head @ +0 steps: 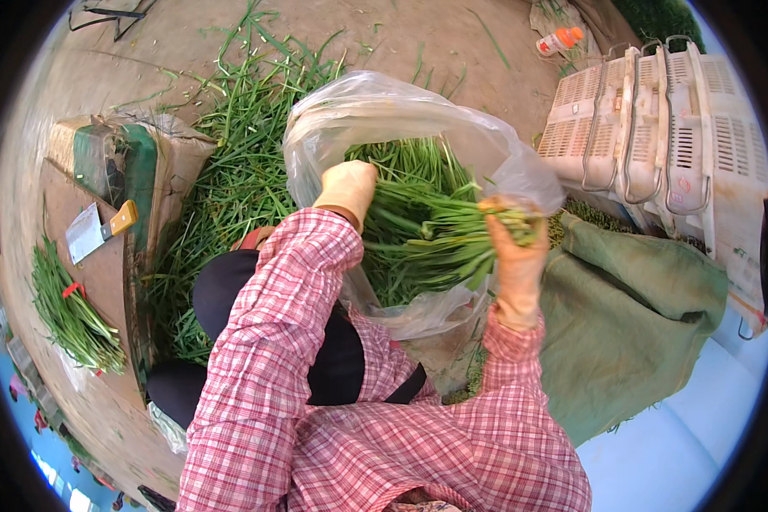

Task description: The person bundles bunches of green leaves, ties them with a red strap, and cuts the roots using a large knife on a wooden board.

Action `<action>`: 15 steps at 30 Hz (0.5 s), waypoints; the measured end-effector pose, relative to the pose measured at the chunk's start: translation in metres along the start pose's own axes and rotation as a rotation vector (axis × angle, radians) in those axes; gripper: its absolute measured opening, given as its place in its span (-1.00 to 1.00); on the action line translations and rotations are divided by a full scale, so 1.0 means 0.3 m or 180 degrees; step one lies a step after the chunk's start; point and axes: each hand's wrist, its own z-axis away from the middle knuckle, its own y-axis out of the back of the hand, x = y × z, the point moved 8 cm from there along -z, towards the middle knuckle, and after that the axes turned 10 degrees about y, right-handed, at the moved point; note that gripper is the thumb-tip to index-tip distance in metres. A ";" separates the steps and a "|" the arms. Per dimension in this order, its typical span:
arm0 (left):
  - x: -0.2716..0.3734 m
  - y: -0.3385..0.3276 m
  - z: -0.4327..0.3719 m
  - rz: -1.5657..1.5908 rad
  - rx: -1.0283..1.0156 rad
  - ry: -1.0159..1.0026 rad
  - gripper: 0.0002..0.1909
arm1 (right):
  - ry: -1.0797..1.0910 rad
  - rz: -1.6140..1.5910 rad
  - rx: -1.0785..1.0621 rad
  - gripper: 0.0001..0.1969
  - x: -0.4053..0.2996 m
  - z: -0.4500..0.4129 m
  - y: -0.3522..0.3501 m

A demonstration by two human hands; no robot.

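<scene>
A clear plastic bag [384, 96] stands with its mouth wide before me, holding green leafy stalks [416, 160] that look like garlic chives. My right hand [518, 262], in a pale orange glove, grips a bunch of chives [448, 224] by its stem ends at the bag's right side. The bunch lies sideways over the bag's mouth, leaves pointing left. At the bag's left inner side is my gloved left hand [347, 189], back upward and fingers bent down beside the leaves. Its fingertips are hidden, so its hold cannot be told.
Loose chives [243, 160] cover the ground at left. A cleaver [96, 230] and a chive bundle tied with red [77, 307] lie on a board [112, 275]. White plastic crates [653, 128] stand at right, above a green cloth [621, 326]. A bottle [558, 41] lies beyond.
</scene>
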 end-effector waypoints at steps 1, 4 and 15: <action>-0.027 -0.001 0.002 -0.0115 -0.0104 0.0056 -0.76 | 0.0182 -0.0104 0.0095 -0.68 -0.053 -0.010 0.039; 0.003 0.108 0.067 0.0387 0.0064 -0.0096 -0.43 | 0.0142 -0.0162 0.0207 -0.67 -0.105 -0.078 0.085; 0.199 0.084 0.131 0.0431 0.0274 -0.0995 -0.70 | 0.0455 0.0445 0.0368 -0.65 -0.160 -0.057 0.124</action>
